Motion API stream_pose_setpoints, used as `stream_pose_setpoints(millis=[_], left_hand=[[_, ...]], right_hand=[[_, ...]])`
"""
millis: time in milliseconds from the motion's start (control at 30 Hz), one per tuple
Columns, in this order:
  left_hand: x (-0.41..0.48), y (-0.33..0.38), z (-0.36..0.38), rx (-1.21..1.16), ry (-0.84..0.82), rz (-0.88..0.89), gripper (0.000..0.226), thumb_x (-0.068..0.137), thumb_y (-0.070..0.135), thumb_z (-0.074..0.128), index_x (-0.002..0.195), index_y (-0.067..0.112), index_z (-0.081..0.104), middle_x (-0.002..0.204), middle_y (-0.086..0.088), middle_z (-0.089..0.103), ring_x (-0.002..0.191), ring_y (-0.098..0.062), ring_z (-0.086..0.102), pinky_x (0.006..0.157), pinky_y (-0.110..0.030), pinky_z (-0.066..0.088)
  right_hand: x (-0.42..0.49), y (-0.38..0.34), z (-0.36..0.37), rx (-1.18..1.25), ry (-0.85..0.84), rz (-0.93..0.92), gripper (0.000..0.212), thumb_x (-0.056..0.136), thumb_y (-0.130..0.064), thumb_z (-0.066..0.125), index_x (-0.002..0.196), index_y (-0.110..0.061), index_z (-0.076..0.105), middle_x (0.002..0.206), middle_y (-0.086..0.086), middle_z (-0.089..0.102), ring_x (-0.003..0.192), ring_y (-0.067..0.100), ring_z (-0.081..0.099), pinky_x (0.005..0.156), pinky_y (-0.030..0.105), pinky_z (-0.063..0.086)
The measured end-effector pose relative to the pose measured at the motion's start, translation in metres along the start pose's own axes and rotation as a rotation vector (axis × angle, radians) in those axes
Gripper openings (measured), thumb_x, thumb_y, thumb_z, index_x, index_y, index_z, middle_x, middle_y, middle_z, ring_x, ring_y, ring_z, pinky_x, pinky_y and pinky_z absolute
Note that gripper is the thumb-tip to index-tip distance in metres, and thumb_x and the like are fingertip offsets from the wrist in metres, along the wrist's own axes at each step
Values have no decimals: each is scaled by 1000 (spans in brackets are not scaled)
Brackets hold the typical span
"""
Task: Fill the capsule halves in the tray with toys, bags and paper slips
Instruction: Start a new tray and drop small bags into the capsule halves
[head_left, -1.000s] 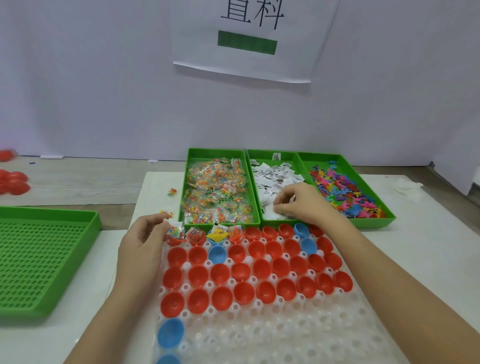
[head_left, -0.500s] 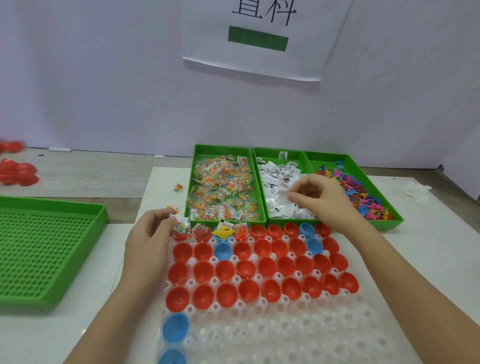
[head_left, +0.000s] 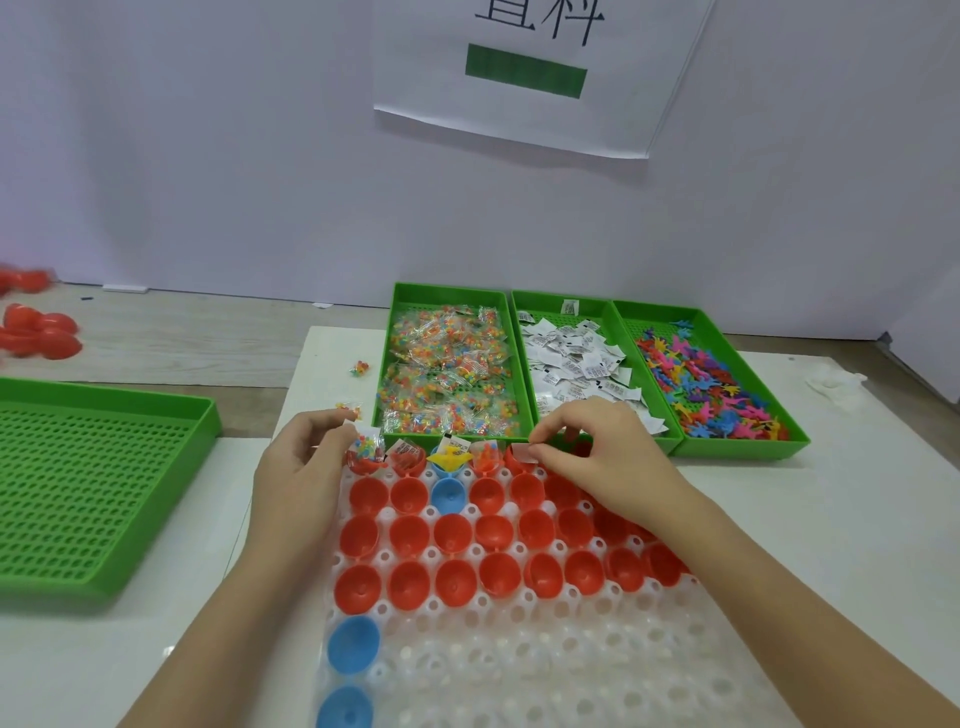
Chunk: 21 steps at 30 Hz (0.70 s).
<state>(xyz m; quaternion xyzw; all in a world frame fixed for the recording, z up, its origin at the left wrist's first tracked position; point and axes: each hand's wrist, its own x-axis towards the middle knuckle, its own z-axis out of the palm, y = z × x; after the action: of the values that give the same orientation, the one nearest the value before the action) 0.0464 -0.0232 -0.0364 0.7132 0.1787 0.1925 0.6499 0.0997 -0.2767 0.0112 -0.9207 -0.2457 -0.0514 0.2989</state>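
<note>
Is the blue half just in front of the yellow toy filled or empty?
Empty: the blue half shows only a bare inside, nothing in it.

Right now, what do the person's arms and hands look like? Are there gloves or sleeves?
No gloves and no sleeves show. The left hand and right hand are bare, with no rings to be seen. The left forearm and right forearm are bare too, as far as the picture's edge. No watch or bracelet shows on either wrist.

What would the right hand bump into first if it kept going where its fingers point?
Likely the neighbouring filled capsule half: the right hand, pinching a paper slip, points leftward along the tray's far row. Depth is unclear.
</note>
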Motion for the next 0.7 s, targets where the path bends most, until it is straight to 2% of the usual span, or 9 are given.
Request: stream_pose_setpoints(millis=[67, 200, 333, 467, 533, 633, 700], left_hand=[[-1, 1, 0, 0, 3, -3, 16, 94, 16, 56, 90, 28, 66, 95, 12, 66, 83, 2, 58, 72, -21, 42], [-1, 2, 0, -8, 3, -8, 15, 94, 16, 56, 90, 27, 66, 93, 11, 66, 81, 4, 58, 72, -21, 42], [-2, 3, 1, -2, 4, -2, 15, 93, 16, 56, 89, 27, 65, 93, 11, 66, 82, 3, 57, 71, -20, 42], [-2, 3, 0, 1, 2, -3, 16, 93, 16, 56, 88, 28, 65, 93, 11, 66, 83, 0, 58, 73, -22, 43], [-2, 3, 1, -3, 3, -3, 17, 93, 16, 56, 87, 29, 65, 94, 12, 66, 84, 1, 58, 73, -21, 42], [-1, 2, 1, -5, 3, -1, 17, 93, 15, 56, 87, 28, 65, 94, 13, 66, 84, 2, 58, 73, -22, 43], [-1, 2, 1, -2, 2, -2, 17, 93, 16, 56, 88, 29, 65, 94, 13, 66, 83, 2, 58, 73, -22, 43]], right_hand=[[1, 0, 1, -24, -10, 33, 9, 81, -34, 74, 75, -33, 67, 85, -17, 62, 90, 5, 54, 93, 41, 39], [3, -2, 2, 33, 6, 135, 16, 73, -53, 74, 71, -39, 67, 97, -15, 58, 100, 0, 47, 101, 40, 24], [4, -1, 3, 4, -53, 201, 14, 74, -57, 69, 70, -45, 64, 102, -18, 52, 108, 1, 42, 97, 36, 17], [3, -1, 3, -59, -91, 193, 13, 79, -51, 68, 69, -50, 60, 103, -18, 48, 110, 3, 38, 89, 28, 12], [3, -2, 2, -73, -96, 182, 15, 79, -50, 69, 68, -51, 60, 102, -18, 48, 109, 2, 37, 90, 26, 12], [1, -2, -1, -16, -97, 182, 15, 74, -59, 68, 67, -47, 63, 103, -18, 50, 108, -2, 37, 92, 27, 13], [2, -1, -3, 61, -81, 195, 26, 64, -72, 61, 70, -46, 65, 104, -20, 51, 109, -3, 38, 92, 28, 13]])
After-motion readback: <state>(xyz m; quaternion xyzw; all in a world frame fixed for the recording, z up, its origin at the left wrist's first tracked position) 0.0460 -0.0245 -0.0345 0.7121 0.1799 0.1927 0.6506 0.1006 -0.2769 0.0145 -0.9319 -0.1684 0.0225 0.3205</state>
